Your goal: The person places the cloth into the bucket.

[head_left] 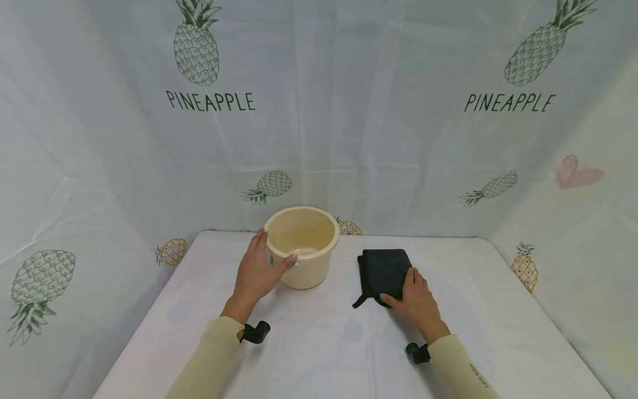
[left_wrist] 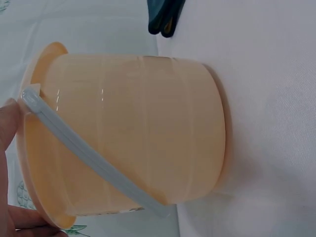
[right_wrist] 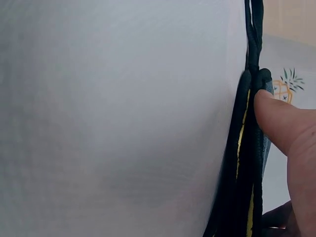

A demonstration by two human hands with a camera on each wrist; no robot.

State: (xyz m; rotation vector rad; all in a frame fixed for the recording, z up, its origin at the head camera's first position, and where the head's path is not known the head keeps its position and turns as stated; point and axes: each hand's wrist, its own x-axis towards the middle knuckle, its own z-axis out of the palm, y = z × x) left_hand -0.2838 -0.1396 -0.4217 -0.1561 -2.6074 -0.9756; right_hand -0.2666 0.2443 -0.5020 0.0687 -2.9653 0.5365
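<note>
A cream plastic bucket (head_left: pixel 306 269) stands upright toward the back of the table, its pale handle (left_wrist: pixel 94 158) hanging down the outside. My left hand (head_left: pixel 256 271) holds it by the rim, fingers at the left side and thumb across the front edge. To the right lies a flat, folded dark fabric piece (head_left: pixel 386 271) with a strap (head_left: pixel 360 301) at its near left corner. My right hand (head_left: pixel 416 299) grips its near right corner. In the right wrist view, the thumb (right_wrist: pixel 284 118) presses the layered edge, where yellow shows between the folds; most fingers are hidden.
The table (head_left: pixel 319 354) has a white cover. Behind it and at both sides hangs a pineapple-print sheet (head_left: pixel 369 138), close to the bucket's back. A small black device (head_left: pixel 256 332) is on the left wrist, another (head_left: pixel 417 353) on the right.
</note>
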